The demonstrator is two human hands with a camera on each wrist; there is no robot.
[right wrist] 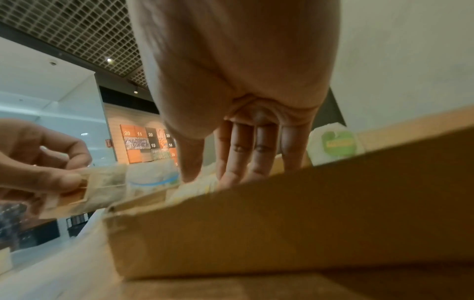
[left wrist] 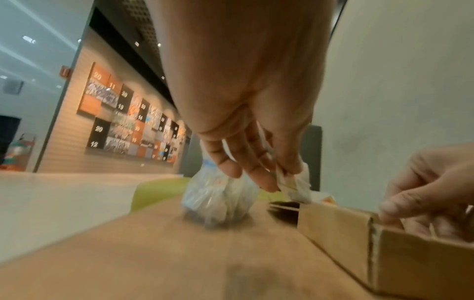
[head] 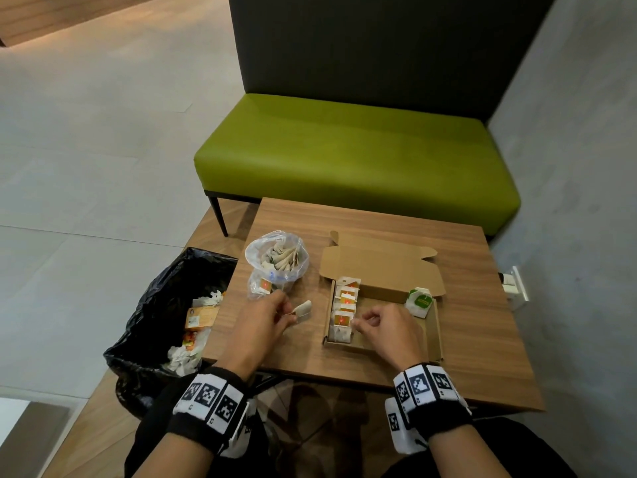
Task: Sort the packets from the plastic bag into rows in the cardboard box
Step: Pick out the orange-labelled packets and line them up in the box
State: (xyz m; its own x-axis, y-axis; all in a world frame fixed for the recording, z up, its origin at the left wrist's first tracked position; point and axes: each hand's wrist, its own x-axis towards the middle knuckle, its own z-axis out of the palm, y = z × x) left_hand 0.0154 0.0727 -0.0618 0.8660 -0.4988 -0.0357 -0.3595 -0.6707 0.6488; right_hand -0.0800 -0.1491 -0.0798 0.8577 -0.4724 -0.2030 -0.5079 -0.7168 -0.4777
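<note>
A clear plastic bag (head: 275,260) of tea packets stands on the table, left of the open cardboard box (head: 432,332). A row of orange-tagged packets (head: 344,305) lines the box's left side, and one green-labelled packet (head: 418,301) leans at its far right. My left hand (head: 287,313) pinches a beige packet (head: 303,310) between bag and box; the left wrist view shows that packet (left wrist: 295,186) at the fingertips. My right hand (head: 358,324) hovers inside the box, fingertips touching the nearest packet of the row. The box wall (right wrist: 256,223) hides those tips in the right wrist view.
A bin with a black liner (head: 165,322) holding wrappers stands against the table's left edge. A green bench (head: 355,157) runs behind the wooden table (head: 482,322). A grey wall with a socket (head: 515,288) closes the right side.
</note>
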